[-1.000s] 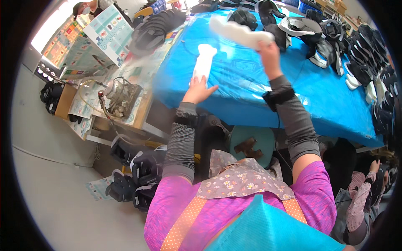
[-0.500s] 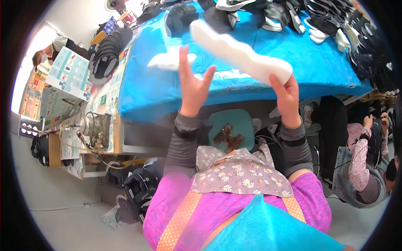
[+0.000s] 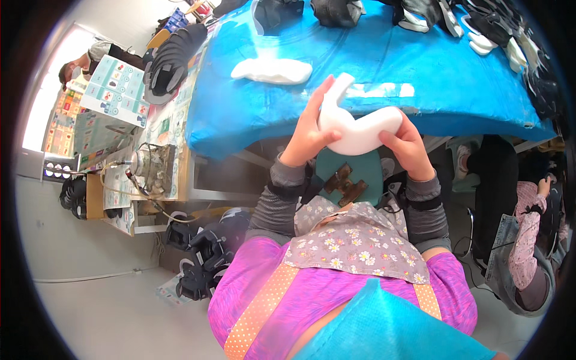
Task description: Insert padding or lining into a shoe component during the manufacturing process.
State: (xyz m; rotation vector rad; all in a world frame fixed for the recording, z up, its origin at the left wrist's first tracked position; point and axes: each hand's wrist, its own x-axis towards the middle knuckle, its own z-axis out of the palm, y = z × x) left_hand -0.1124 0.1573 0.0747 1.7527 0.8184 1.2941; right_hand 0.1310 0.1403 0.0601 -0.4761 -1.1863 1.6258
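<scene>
A long white shoe sole [image 3: 359, 133] is bent into a U between my two hands, above the near edge of the blue-covered table [image 3: 258, 111]. My left hand [image 3: 307, 137] closes on its left side, with the thumb on the near face. The right hand [image 3: 411, 147] pinches the other end between thumb and fingers. Beyond my left hand, more white sole-shaped pieces [image 3: 273, 71] lie together on the blue cover; I cannot tell how many.
Black shoe uppers [image 3: 337, 13] line the table's far side, with a dense pile [image 3: 543, 90] at the right. A teal stool [image 3: 375, 171] holding brown pieces stands below the table. A machine with hoses [image 3: 153, 171] is at left. People sit at right and far left.
My left hand was open and apart from the sole; now it grips it. The sole has come lower and nearer, going from nearly straight to sharply bent. The view has shifted slightly.
</scene>
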